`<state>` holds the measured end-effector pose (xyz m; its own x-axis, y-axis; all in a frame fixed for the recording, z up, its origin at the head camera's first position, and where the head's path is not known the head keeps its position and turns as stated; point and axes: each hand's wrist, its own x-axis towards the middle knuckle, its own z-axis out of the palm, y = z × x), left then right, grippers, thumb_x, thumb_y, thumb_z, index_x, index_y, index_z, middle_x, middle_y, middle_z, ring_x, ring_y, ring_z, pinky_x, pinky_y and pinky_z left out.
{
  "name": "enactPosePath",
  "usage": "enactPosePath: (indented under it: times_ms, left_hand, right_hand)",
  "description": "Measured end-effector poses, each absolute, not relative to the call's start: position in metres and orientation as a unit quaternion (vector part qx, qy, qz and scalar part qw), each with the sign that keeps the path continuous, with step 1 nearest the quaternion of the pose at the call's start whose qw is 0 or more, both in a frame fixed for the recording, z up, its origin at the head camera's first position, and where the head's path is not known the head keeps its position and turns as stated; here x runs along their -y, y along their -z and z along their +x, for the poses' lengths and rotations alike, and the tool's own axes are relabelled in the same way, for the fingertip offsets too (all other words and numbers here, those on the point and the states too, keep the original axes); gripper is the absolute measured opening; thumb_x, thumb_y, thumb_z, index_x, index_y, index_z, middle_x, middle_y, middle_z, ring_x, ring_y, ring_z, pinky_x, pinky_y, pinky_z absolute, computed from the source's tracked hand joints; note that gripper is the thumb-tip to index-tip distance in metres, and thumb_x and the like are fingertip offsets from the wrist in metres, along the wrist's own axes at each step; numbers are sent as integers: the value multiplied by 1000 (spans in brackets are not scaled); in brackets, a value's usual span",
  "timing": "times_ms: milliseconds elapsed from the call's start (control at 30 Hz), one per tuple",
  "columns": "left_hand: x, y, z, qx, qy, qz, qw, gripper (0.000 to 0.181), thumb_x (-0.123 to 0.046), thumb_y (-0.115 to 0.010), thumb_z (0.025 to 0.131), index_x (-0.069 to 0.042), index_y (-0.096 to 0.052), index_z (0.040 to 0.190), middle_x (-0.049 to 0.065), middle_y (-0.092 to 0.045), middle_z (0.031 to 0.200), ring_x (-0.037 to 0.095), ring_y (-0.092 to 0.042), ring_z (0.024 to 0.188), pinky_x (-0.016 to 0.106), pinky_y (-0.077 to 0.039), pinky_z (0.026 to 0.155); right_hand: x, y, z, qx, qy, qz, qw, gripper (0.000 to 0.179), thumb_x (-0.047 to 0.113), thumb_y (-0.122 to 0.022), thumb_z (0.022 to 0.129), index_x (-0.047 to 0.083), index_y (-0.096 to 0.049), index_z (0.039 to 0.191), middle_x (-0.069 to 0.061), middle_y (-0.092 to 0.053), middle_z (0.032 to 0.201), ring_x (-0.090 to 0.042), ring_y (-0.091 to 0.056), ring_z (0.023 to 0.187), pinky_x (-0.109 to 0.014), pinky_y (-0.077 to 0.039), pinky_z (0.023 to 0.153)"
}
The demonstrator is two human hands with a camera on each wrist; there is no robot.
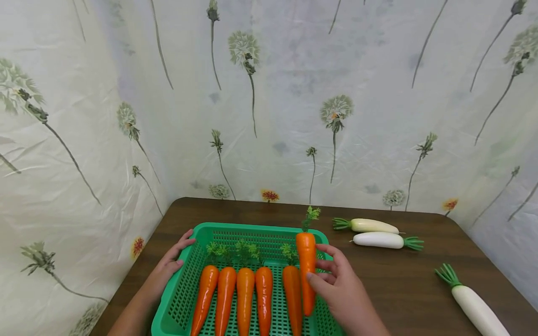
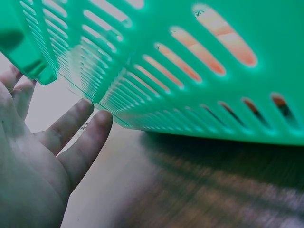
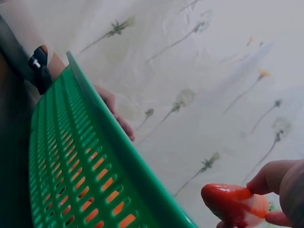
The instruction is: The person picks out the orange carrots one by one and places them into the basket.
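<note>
My right hand (image 1: pixel 342 287) pinches an orange carrot (image 1: pixel 307 261) with a green leafy top, between thumb and fingers. It is held upright over the right part of a green plastic basket (image 1: pixel 258 228). In the right wrist view the carrot (image 3: pixel 232 205) tip shows above the basket rim. Several more carrots (image 1: pixel 245 298) lie side by side in the basket, tops toward its far wall, with a gap between two of them. My left hand (image 1: pixel 168 266) rests at the basket's left rim; in the left wrist view the left hand (image 2: pixel 47 147) has fairly straight fingers against its outer side.
On the brown table (image 1: pixel 403 275), a pale radish (image 1: pixel 374 226) and a white radish (image 1: pixel 378 240) lie close together right of the basket. Another white radish (image 1: pixel 479 308) lies near the right edge. A flower-patterned sheet (image 1: pixel 286 154) hangs behind the table and at its sides.
</note>
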<state>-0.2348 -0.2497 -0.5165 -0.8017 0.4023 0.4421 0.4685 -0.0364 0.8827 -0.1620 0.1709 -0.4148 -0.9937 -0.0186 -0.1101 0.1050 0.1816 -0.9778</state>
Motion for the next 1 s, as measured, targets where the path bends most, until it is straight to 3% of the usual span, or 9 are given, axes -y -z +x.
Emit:
enactPosePath:
  times_ms: [633, 1000]
  left_hand:
    - [250, 516, -234, 696, 643, -318, 28, 48, -1, -28, 108, 14, -33, 154, -9, -19, 174, -10, -19, 153, 10, -27, 113]
    - [251, 517, -237, 688, 654, -314, 15, 49, -3, -27, 109, 13, -31, 155, -2, -14, 176, -9, -19, 153, 12, -30, 113]
  right_hand:
    - [-153, 414, -170, -771, 633, 14, 69, 60, 10, -74, 96, 19, -47, 149, -16, -65, 129, -24, -70, 101, -43, -58, 83]
    - [-153, 417, -172, -767, 636, 8, 78, 61, 11, -74, 95, 18, -46, 149, -17, -64, 129, -25, -69, 99, -42, -57, 82]
